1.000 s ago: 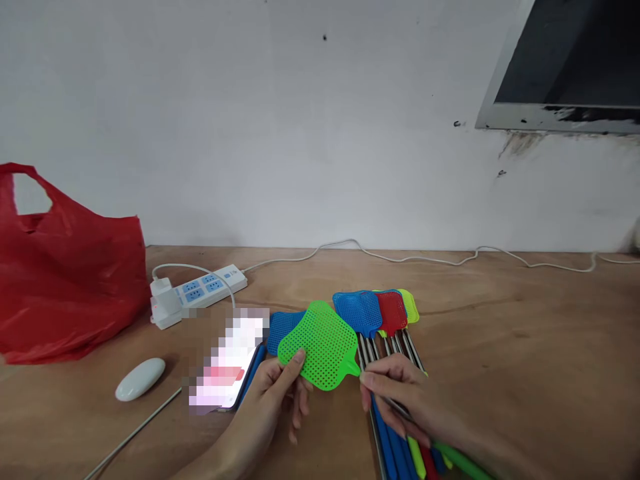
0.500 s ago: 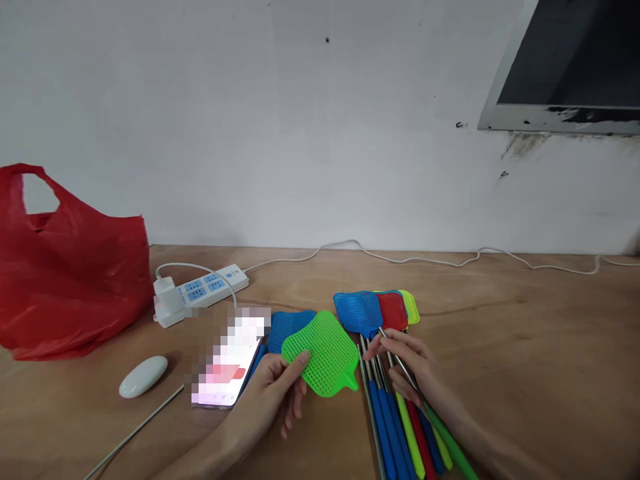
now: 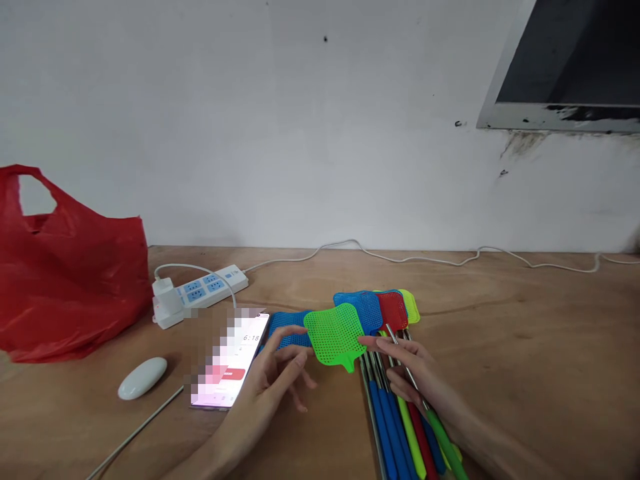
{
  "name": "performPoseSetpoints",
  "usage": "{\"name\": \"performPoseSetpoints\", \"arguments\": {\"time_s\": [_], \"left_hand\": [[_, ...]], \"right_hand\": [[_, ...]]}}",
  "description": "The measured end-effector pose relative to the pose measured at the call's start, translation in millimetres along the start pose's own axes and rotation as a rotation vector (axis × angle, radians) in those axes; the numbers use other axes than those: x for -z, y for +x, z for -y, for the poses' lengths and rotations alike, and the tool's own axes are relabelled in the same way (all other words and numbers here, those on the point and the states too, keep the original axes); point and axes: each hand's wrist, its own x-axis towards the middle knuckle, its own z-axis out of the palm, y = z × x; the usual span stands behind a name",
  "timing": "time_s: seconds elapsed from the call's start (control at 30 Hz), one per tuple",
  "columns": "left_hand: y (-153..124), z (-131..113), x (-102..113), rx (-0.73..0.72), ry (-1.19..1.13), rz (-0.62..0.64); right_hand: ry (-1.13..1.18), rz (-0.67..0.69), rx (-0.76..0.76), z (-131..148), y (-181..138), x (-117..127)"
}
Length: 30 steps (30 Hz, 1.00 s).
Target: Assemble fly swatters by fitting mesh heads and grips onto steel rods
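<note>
Here, the green mesh head (image 3: 334,333) sits between my 2 hands, its stub (image 3: 349,365) pointing toward me; my left hand (image 3: 270,379), fingers loosely spread, is at its left edge. My right hand (image 3: 429,379) grips the green-handled rod (image 3: 440,433), long axis slanting up-left, metal tip just right of the head and farther from me than the stub.

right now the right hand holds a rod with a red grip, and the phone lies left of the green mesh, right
Not quite: the rod in the right hand has a green grip, not red; the head view shows it. The rest stands.
</note>
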Motion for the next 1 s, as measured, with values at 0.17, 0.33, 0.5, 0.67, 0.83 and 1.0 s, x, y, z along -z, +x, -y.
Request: {"name": "performPoseSetpoints", "arguments": {"time_s": [0.17,0.33,0.5,0.67,0.83,1.0], "left_hand": [[2,1,7,0.002,0.174,0.001],[12,3,22,0.009,0.317,-0.057],[14,4,32,-0.203,0.855,-0.209],[10,11,27,-0.411,1.150,-0.140],[7,19,20,-0.461,1.306,0.079],[6,15,17,-0.493,1.385,0.154]], "right_hand": [[-0.030,0.015,-0.037,2,-5,-4],[-0.042,-0.046,0.000,6,-5,0],[-0.021,-0.015,-0.030,4,-5,0],[-0.019,0.047,-0.012,0,-4,-1],[-0.015,0.043,-0.003,-5,-3,-1],[-0.025,0.024,0.009,-6,-5,-2]]}}
